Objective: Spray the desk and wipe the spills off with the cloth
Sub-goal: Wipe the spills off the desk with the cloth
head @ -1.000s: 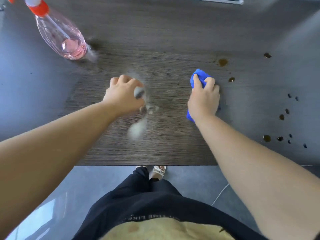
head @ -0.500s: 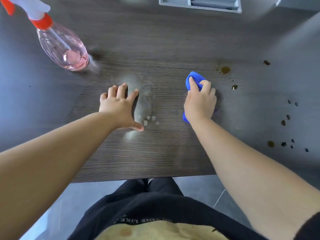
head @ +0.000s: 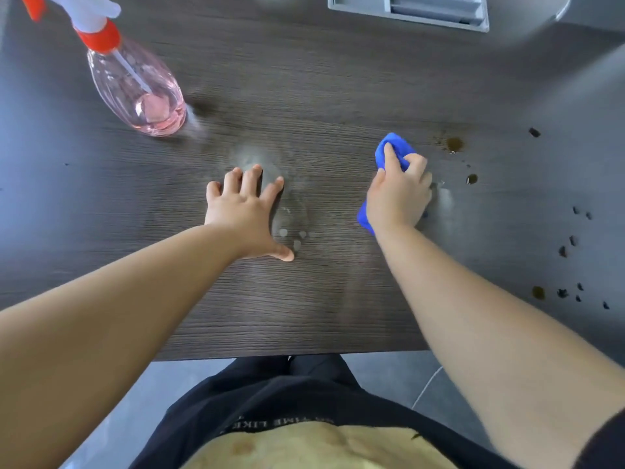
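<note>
Since the earlier frame the left hand (head: pixel 245 211) has spread flat on the surface (head: pixel 304 79) beside wet spray, while the right hand (head: pixel 399 194), clenched on the blue cloth (head: pixel 394 147), risks smearing the brown spills (head: pixel 455 143) rightward if dragged without lifting.

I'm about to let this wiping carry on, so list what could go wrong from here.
1. The blue cloth under the right hand is bunched small; it may smear the brown spills rather than lift them.
2. The left hand rests flat beside the wet droplets and could slip or spread them.
3. A wide sweep could miss the dark specks near the desk edge.
</note>
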A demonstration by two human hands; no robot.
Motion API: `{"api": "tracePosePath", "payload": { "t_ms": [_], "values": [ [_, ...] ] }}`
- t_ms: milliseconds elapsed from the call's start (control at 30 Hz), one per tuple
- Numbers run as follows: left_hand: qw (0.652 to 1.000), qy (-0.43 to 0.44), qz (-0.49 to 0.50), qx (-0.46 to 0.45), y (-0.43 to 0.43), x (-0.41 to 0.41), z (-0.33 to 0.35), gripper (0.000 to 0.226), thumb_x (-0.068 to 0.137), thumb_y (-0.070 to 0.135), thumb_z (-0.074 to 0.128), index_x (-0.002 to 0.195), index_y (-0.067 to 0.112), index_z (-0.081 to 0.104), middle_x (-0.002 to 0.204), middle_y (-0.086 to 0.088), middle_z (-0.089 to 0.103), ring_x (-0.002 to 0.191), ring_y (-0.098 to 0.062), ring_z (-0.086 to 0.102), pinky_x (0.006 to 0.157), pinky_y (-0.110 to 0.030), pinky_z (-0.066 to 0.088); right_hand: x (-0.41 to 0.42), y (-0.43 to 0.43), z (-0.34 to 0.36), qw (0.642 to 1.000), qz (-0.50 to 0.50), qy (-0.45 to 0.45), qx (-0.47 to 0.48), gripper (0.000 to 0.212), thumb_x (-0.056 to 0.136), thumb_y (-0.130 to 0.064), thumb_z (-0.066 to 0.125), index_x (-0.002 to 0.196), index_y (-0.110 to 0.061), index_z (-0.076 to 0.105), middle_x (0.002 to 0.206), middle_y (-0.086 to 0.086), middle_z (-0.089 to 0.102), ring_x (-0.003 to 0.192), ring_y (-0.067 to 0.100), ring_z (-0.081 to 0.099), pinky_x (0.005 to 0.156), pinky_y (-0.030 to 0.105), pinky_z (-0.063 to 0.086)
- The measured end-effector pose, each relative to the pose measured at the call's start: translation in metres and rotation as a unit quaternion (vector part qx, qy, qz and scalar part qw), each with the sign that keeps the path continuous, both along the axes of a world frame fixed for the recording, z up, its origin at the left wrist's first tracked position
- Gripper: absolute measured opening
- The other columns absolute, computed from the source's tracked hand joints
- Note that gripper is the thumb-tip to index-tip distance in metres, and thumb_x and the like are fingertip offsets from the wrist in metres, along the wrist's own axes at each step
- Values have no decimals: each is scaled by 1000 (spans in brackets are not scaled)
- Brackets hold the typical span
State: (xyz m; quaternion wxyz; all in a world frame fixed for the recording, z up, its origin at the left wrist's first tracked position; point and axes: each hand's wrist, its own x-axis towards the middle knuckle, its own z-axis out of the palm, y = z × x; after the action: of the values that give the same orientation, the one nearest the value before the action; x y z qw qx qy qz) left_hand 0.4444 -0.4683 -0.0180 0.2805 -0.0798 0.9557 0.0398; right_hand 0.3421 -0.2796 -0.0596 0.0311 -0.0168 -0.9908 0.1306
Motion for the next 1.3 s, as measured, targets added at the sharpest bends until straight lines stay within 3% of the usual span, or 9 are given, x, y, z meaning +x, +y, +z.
{"api": "tracePosePath", "payload": {
  "t_ms": [133,267,500,600,733,800,967,1200,1300],
  "values": [
    [1000,-4,-2,-1,0,-1,1,124,51,81,63,148,34,1,156,-7,-1,142,-32,1,112,-50,16,42,-42,1,983,180,38,-8,41,85,-19,51,125,-23,58,115,12,55,86,36,53,70,40,43],
    [1000,0,-4,-2,-1,-1,0,124,51,81,63,148,34,2,156,-6,-2,143,-33,2,111,-50,16,35,6,-3,876,479,56,-21,38,86,-23,47,120,-21,63,105,12,60,76,34,54,71,41,48],
    [1000,-12,-11,-1,0,0,2,123,54,81,61,148,32,-1,157,-7,-5,143,-33,-1,113,-52,14,-16,-31,2,999,-31,-26,-16,44,94,-22,47,137,-30,45,133,7,41,107,33,44,88,41,36],
    [1000,-10,-11,1,0,0,2,122,55,80,62,148,32,-1,157,-8,-6,143,-33,-1,113,-52,12,22,-62,2,989,147,21,-13,41,87,-21,51,127,-24,57,118,13,53,90,37,51,73,43,42],
    [1000,-8,-11,1,0,0,1,121,56,80,61,148,31,0,157,-8,-7,143,-33,-2,113,-53,11,22,-20,-2,882,468,48,-21,40,85,-25,45,120,-21,63,106,14,60,77,35,55,69,40,48],
    [1000,-11,-12,5,-1,0,1,123,56,80,61,148,31,-3,157,-8,-7,143,-33,-3,113,-53,11,-9,2,-3,900,432,66,-1,39,86,-24,46,122,-21,62,110,16,58,80,38,55,74,44,50],
    [1000,-14,-14,1,0,0,1,124,55,81,60,148,31,-4,157,-7,-8,143,-33,-3,113,-53,12,-57,-32,4,999,6,-35,31,48,96,-23,43,143,-28,35,137,8,35,112,33,40,93,40,34],
    [1000,-12,-9,-2,0,-1,1,124,55,80,61,148,31,-3,157,-7,-7,143,-33,-3,114,-53,11,-23,-31,3,904,425,25,24,45,85,-26,40,124,-21,60,112,16,57,83,39,54,71,46,49],
    [1000,-16,-10,0,0,-1,1,124,55,81,61,148,31,-4,157,-7,-8,143,-33,-3,114,-53,11,-56,-7,6,942,333,11,51,42,90,-21,44,131,-25,53,124,15,50,96,40,50,83,47,45]
  ]
}}
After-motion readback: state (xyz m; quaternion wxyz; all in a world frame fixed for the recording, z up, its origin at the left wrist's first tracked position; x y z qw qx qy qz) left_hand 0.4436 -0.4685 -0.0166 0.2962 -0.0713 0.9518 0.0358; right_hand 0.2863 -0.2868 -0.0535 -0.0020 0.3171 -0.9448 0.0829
